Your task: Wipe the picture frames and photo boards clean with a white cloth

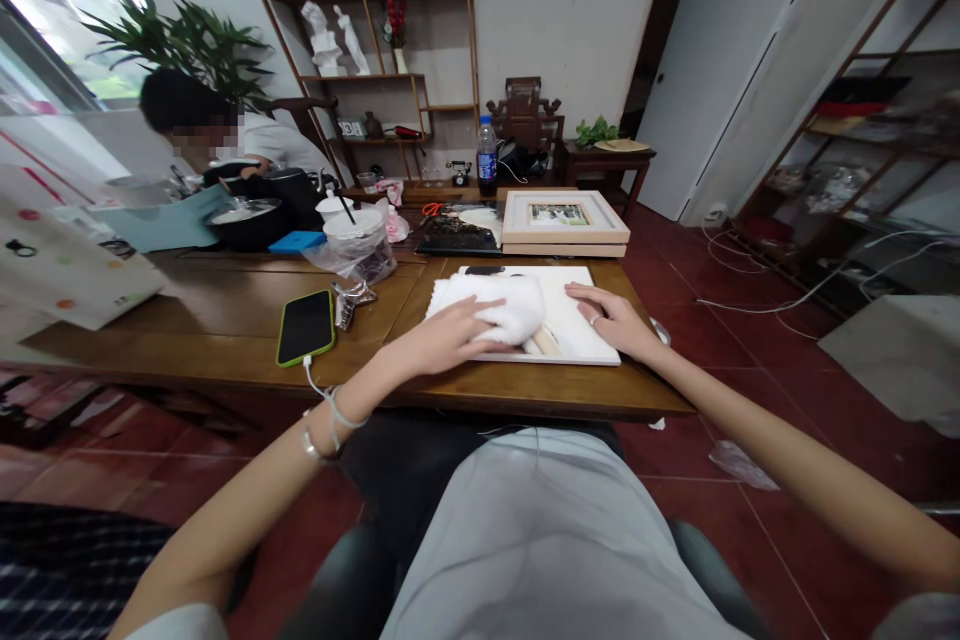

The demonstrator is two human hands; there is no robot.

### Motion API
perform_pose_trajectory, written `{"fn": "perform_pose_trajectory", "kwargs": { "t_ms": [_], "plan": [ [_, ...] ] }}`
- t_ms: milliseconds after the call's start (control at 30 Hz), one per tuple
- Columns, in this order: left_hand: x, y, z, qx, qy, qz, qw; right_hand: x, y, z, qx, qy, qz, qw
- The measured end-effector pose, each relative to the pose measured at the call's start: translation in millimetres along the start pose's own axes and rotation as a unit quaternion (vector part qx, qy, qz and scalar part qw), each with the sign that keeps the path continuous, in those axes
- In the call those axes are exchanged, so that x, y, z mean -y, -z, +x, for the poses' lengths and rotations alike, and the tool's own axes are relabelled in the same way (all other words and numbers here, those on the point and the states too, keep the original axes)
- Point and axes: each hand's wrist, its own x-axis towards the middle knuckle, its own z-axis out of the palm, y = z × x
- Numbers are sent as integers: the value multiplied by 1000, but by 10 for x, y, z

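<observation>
A white picture panel [574, 332] lies flat near the table's front edge, with dark and beige printed parts showing around a fluffy white cloth [517, 308] on top of it. My left hand [454, 328] rests on the cloth with its fingers stretched out and apart, pressing from above rather than wrapped around it. On the panel's right edge lies my right hand [611, 318], fingers extended and holding nothing. Most of the printed picture is hidden beneath the cloth and my left hand.
A charging phone [306, 328] and a silvery wrapper [352, 302] lie to the left on the wooden table [225, 320]. Beyond the panel are stacked frames [566, 225], a bottle [487, 160] and a lidded cup [356, 230]. Another person [277, 145] sits at the far left.
</observation>
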Motion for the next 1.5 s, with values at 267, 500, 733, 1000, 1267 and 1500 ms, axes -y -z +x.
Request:
{"fn": "perform_pose_trajectory", "kwargs": {
  "t_ms": [267, 500, 733, 1000, 1267, 1500],
  "plan": [
    [804, 3, 530, -35, 65, -39, 997, 9, 13, 0, 10, -2, -10, 1000],
    [706, -74, 483, -24, 14, 54, 998, -7, -4, 0, 3, 1, -9, 1000],
    [88, 23, -66, 37, 5, 57, 998, 4, -4, -4, 3, 2, 1, 1000],
    [-471, 130, -400, 64, -10, 30, 997, -6, -8, 1, 1, 3, 3, 1000],
    [99, -8, 121, 17, -15, 44, 999, -32, -15, -1, -1, 7, 2, 1000],
    [608, -106, 613, -43, -17, 108, 993, -23, -6, -1, 6, 8, -11, 1000]
  ]
}}
